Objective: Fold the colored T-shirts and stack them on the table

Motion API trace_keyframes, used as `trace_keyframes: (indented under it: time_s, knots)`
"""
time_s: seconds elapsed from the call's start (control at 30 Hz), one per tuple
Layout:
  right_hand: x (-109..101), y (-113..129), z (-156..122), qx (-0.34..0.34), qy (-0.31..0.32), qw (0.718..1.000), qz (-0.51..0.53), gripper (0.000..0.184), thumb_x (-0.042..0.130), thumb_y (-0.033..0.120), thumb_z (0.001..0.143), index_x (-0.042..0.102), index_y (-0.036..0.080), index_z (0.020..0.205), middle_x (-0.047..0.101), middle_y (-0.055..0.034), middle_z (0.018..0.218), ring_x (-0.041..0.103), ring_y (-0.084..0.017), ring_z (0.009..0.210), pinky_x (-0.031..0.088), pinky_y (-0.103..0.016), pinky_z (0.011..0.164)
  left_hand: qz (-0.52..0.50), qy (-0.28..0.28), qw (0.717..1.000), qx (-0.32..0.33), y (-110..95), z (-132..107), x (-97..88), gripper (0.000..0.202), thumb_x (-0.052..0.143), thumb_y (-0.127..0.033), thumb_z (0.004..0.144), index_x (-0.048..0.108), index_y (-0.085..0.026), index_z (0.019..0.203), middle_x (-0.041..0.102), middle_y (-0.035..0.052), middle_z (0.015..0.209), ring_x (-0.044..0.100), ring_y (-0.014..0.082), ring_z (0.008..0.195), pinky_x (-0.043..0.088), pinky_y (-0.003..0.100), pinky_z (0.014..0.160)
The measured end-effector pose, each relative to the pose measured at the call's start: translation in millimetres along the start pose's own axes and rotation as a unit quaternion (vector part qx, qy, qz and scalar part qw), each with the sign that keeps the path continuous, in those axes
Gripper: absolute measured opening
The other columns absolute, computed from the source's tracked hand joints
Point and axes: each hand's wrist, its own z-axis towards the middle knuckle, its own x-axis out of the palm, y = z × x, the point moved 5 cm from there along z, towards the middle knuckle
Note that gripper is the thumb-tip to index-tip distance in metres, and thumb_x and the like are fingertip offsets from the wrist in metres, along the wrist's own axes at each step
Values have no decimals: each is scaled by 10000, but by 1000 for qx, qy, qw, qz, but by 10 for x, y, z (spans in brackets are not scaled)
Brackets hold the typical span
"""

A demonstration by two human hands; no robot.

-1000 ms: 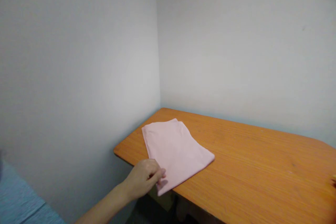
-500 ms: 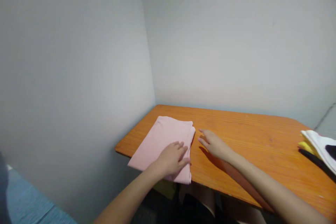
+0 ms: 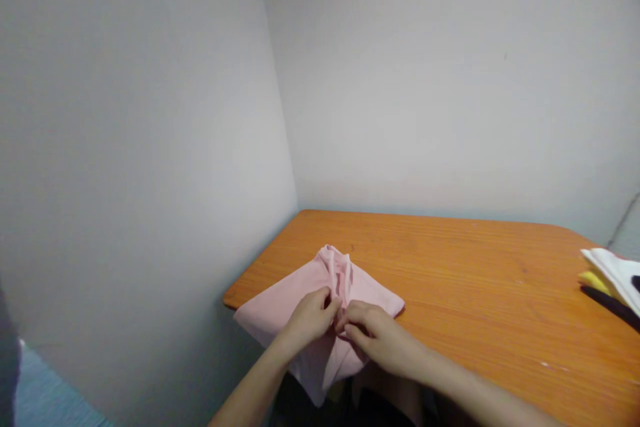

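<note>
The left hand (image 3: 310, 313) and the right hand (image 3: 377, 333) are pinching the pink cloth (image 3: 295, 287) at its middle, fingers (image 3: 333, 299) closed on a raised ridge. The cloth is lying at the near left corner of the worktop (image 3: 475, 280), overhanging its edge. Judged progress: the cloth is bunched and is not yet lying flat.

Both hands (image 3: 345, 320) have now bunched up the pink cloth (image 3: 320, 280).

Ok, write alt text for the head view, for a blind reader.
The left hand and right hand pinch the bunched middle of a pink cloth at the near-left edge of an orange wooden table set in a corner. Folded clothes lie at its right end.
</note>
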Motion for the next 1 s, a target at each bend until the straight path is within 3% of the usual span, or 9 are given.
trace_keyframes:
  time_s: [0.1,0.23,0.33,0.43,0.5,0.6,0.73,0.93,1.0]
  knots:
    - [-167,-236,-12,132,-78,983,-98,115,521,275,833,585,181,817,644,-56,805,583,-184,737,398,-272,649,-45,-2,999,2,117,6,81,326,408,-435,895,582,-173,810,637,30,724,587,176,658,388,247,572]
    - [-307,-548,62,242,-70,947,-197,471,618,535,779,597,108,977,665,-157,895,618,-266,789,388,-301,612,-150,-15,989,-6,125,-121,99,310,419,-436,886,568,-165,863,592,4,654,552,147,583,389,238,545]
    - [-320,-657,128,274,-22,931,-241,414,647,430,773,623,84,1000,671,-179,933,627,-281,825,367,-287,590,-266,-32,963,-36,102,-311,56,327,439,-478,877,525,-165,914,587,-9,602,563,137,537,366,213,488]
    - [-387,-649,149,262,23,932,-249,133,644,266,765,650,135,745,670,-98,779,613,-220,733,330,-258,562,-334,-67,938,-55,82,-592,-136,363,461,-528,875,495,-177,961,571,-38,538,557,124,471,361,188,443]
    - [-530,-572,120,252,27,936,-244,149,620,223,778,625,149,648,639,-52,682,584,-179,667,308,-245,542,-335,-88,936,-69,57,-804,-344,365,494,-536,865,494,-186,969,536,-65,489,523,107,408,342,167,400]
    - [-894,-325,36,224,-2,943,-245,165,597,221,814,637,146,672,623,-28,664,552,-147,639,302,-232,534,-311,-109,941,-75,-53,-1094,-710,330,517,-507,858,505,-189,946,473,-93,436,461,84,337,289,140,338]
    - [-1578,171,-114,181,-107,940,-269,194,606,269,839,687,120,744,622,-12,642,529,-111,601,303,-218,543,-259,-150,953,-47,-327,-1367,-1273,263,514,-450,849,513,-196,918,476,-90,410,460,91,325,306,139,321]
    - [-2699,1245,-446,196,-289,865,-359,687,377,549,857,705,-50,931,648,-73,662,583,-119,707,281,-296,584,-138,-251,958,27,-883,-1484,-2392,164,548,-364,815,517,-206,786,444,-98,389,426,77,305,291,142,311]
    - [-3035,1692,-569,191,-331,844,-376,680,436,572,844,691,-38,1003,679,-103,760,598,-131,735,301,-285,585,-99,-256,961,44,-1157,-1426,-2693,151,561,-337,807,522,-200,757,448,-101,407,422,68,309,276,149,308]
